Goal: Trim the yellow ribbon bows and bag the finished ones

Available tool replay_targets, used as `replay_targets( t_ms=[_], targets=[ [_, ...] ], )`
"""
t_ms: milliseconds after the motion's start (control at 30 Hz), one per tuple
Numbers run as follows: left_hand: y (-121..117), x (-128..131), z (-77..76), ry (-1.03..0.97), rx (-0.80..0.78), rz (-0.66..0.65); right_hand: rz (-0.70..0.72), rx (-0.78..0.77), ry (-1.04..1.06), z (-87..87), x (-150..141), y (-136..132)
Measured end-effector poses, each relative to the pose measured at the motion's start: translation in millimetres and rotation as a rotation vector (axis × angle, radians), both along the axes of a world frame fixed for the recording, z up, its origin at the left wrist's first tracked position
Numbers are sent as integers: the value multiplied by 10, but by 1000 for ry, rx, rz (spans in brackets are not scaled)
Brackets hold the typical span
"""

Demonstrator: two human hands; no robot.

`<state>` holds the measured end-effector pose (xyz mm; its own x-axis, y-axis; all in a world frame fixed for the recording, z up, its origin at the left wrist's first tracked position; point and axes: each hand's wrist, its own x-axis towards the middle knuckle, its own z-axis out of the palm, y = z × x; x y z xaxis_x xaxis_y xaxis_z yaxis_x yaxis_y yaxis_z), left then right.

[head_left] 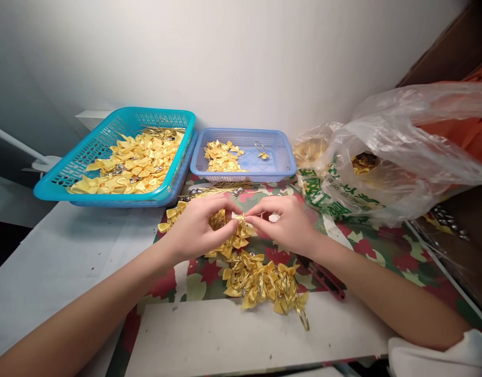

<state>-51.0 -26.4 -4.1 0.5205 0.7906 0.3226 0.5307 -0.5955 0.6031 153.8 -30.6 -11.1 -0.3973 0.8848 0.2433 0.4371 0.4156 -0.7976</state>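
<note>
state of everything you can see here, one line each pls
left hand, pinching a small gold piece
right hand, pinching the same piece
front bows, in a loose heap
teal basket, part full of yellow bows
blue basket, part full too
plastic bag, crumpled
red tool, partly hidden

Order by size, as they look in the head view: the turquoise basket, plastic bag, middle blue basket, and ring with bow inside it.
1. Plastic bag
2. Turquoise basket
3. Middle blue basket
4. Ring with bow
</note>
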Motion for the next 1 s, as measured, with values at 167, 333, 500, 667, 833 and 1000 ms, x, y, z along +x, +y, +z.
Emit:
replay_targets(
  t_ms=[167,333,500,667,833,1000],
  targets=[
    [31,-1,-32,-70,-52,-28,86,137,-195,134,-24,13],
    [65,-20,-78,-110,-126,-41,75,150,-155,138,-70,7],
    [70,-63,-80,-92,-148,4,18,118,-184,181,53,-172],
    [69,-66,-83,-93,-148,35,279,-33,-503,211,110,-413],
    [50,-56,-64,-89,-135,52,310,-12,-656,201,-39,-505],
    [40,-63,-59,-95,-121,52,289,-3,-702,153,-141,-534]
  ],
)
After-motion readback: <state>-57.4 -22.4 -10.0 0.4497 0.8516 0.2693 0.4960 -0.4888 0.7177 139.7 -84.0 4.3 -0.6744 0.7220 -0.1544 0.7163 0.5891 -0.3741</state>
